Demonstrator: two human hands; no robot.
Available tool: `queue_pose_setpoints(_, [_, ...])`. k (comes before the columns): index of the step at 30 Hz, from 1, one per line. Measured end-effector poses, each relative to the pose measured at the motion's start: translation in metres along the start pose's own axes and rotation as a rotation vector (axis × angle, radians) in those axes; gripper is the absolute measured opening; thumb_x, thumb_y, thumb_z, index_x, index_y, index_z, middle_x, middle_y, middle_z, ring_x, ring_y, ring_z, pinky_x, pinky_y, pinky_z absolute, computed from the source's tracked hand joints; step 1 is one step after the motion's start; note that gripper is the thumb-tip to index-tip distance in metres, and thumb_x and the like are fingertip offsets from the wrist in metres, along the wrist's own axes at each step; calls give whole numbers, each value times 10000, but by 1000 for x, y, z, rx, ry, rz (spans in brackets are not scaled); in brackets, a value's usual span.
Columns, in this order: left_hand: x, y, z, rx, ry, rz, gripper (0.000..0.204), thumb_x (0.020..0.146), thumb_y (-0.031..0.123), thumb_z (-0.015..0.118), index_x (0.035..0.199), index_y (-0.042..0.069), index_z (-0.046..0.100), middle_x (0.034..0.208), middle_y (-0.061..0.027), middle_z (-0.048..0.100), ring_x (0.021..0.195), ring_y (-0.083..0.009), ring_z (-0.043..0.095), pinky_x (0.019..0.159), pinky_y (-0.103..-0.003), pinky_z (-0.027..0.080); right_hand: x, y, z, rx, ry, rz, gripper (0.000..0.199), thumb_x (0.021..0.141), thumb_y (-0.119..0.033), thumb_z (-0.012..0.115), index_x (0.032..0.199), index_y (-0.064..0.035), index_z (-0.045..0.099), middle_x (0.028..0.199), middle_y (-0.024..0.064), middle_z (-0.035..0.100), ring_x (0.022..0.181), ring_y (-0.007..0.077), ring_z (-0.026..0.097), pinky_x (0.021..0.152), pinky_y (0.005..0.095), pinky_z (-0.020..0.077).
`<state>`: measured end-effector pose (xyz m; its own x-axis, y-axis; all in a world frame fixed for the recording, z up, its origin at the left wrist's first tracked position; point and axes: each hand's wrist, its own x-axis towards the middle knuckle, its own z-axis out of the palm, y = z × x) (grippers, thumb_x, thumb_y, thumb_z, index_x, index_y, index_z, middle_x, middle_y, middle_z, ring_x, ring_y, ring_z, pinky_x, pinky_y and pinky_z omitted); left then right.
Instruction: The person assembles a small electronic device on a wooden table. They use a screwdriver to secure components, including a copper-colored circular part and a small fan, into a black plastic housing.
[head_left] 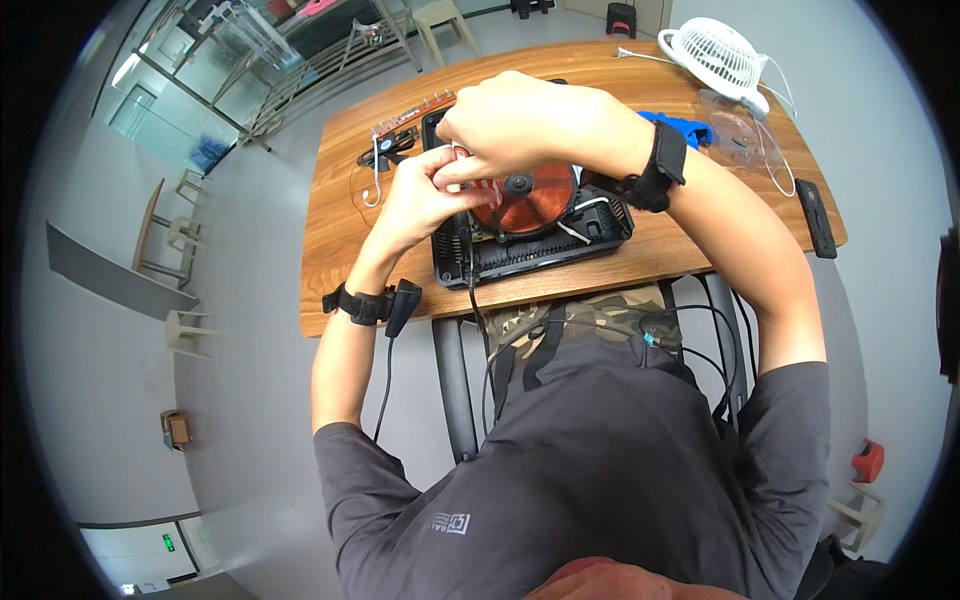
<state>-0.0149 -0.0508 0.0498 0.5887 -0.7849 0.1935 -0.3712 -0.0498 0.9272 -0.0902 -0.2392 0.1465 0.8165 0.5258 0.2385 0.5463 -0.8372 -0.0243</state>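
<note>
An opened black appliance housing (530,265), like that of an induction cooker, lies on the wooden table in front of me. Inside it sits a round copper coil (535,205) with a dark hub at its centre. My left hand (415,195) is over the coil's left side, its thumb stretched toward the hub and its fingers closed by the right hand's fingertips. My right hand (520,125) reaches across from above, fingers bent down and pinched together. White wire shows between and below the fingertips; what exactly each hand grips is hidden.
Left of the housing are a screwdriver bit rack (415,113), a small black part (388,147) and a white hook-shaped wire (374,185). A white fan (718,60), blue cloth (685,128), clear plastic packaging (740,130) and a black strip (817,220) lie to the right.
</note>
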Motion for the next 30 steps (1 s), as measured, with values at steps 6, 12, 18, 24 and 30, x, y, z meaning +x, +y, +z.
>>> queue_pose_setpoints(6, [-1,-10,-5,-23,-5,-31,257,792,79,821,997,-21,703,831,5,679,747,-38,573,718,-221,492,0,8,1,64,-11,-87,397,870,-405,674,911,-11,697,750,197,697,713,399,692,667,459,568])
queue_pose_setpoints(12, [2,-2,6,15,6,-37,213,795,65,817,949,-11,692,808,19,658,767,-38,574,703,-231,489,3,-1,-1,-99,-48,16,419,866,-400,672,797,8,731,706,190,700,697,373,704,656,443,581])
queue_pose_setpoints(18, [-3,11,6,33,-5,-71,244,794,40,806,997,-24,687,863,-2,680,796,-46,590,728,-239,512,-3,4,2,9,47,-106,440,862,-413,668,768,14,726,669,196,682,654,383,693,620,440,574])
queue_pose_setpoints(24, [-1,12,2,34,-94,-94,252,804,19,775,1035,-1,675,864,14,691,760,-59,606,723,-248,514,6,0,-1,-4,-110,-11,472,865,-447,671,848,23,714,696,207,686,672,392,695,632,446,572])
queue_pose_setpoints(30, [1,11,5,62,-79,-78,343,801,74,816,1091,-31,666,990,-71,730,893,-88,669,813,-263,549,3,-3,-7,-6,-137,28,453,868,-452,680,950,-7,701,758,206,705,726,397,702,671,462,572])
